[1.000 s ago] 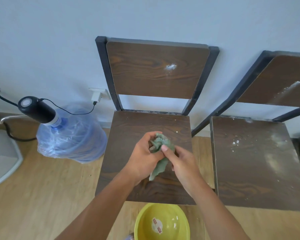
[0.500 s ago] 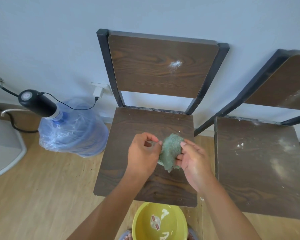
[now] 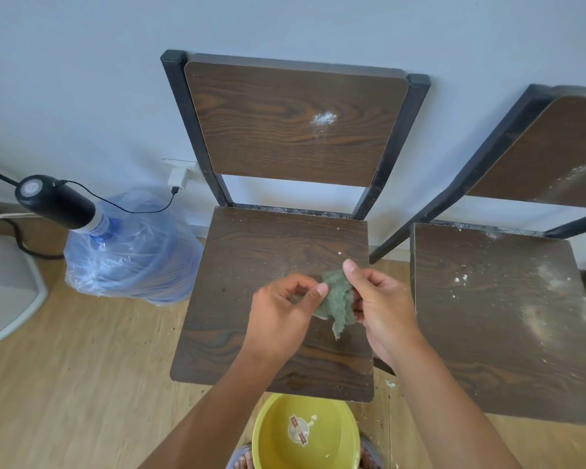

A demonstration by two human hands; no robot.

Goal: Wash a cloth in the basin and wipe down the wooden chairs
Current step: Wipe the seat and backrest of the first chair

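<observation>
a person holds a small green cloth (image 3: 336, 297) in both bare hands above the seat of a dark wooden chair (image 3: 274, 252) with a black metal frame. the left hand (image 3: 281, 313) pinches the cloth's left edge between thumb and curled fingers, while the right hand (image 3: 378, 301) grips its right side, thumb raised over the top and fingers closed behind the fabric. the cloth hangs bunched between the two hands, a loose corner drooping toward the seat without clearly touching it. a white powdery smear (image 3: 322, 119) marks the chair's backrest, and pale specks dot the seat. a yellow basin (image 3: 274, 431) sits on the wood-look floor (image 3: 82, 384) just in front of the chair's near edge, with a round sticker at its bottom. to the right of the chair stands a second wooden chair (image 3: 494, 319), its seat and backrest dusted with white streaks. to the left of the chair, a blue water jug (image 3: 132, 252) wrapped in clear plastic rests on the floor, topped by a black pump dispenser (image 3: 53, 201) whose cable runs to a white wall charger (image 3: 179, 176) beside the chair's back post.
</observation>
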